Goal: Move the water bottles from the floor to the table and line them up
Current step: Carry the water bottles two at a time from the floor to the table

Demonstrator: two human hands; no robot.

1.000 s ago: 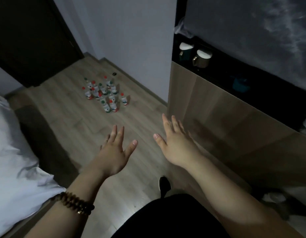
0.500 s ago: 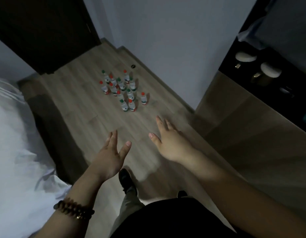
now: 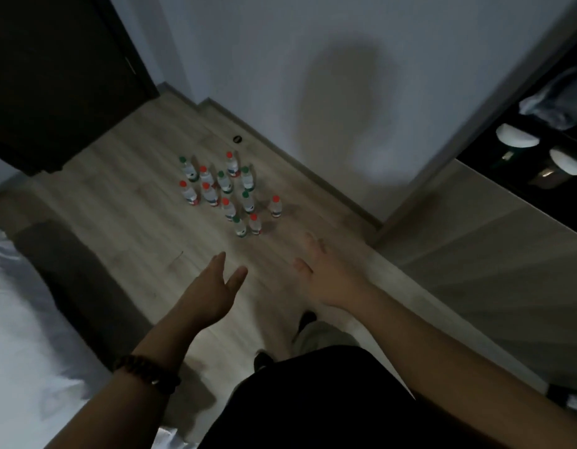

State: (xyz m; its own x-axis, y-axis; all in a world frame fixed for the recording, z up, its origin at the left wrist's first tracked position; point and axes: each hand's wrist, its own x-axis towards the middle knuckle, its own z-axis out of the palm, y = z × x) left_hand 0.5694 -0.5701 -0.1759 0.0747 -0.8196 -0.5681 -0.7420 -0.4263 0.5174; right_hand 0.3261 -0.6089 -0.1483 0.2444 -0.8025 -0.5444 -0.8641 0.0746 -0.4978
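Several small clear water bottles (image 3: 228, 194) with red or green caps stand upright in a cluster on the wooden floor (image 3: 128, 202), ahead of me near the wall. My left hand (image 3: 212, 286), a bead bracelet on its wrist, reaches forward with straight fingers and holds nothing. My right hand (image 3: 322, 273) is stretched out beside it, fingers spread and blurred, also holding nothing. Both hands are well short of the bottles. The nearest bottles, a green-capped one (image 3: 240, 226) and a red-capped one (image 3: 254, 223), stand just beyond my fingertips in the picture.
A wooden cabinet (image 3: 494, 254) with a dark counter holding lidded jars (image 3: 517, 140) runs along the right. A white-sheeted bed (image 3: 24, 335) fills the left. A dark door (image 3: 54, 76) stands at the back left. A small black disc (image 3: 237, 139) lies by the wall.
I have walked toward the bottles, which now look larger and nearer. The view has swung left, and the cabinet has slid to the right edge. Both hands stay stretched forward, holding nothing.
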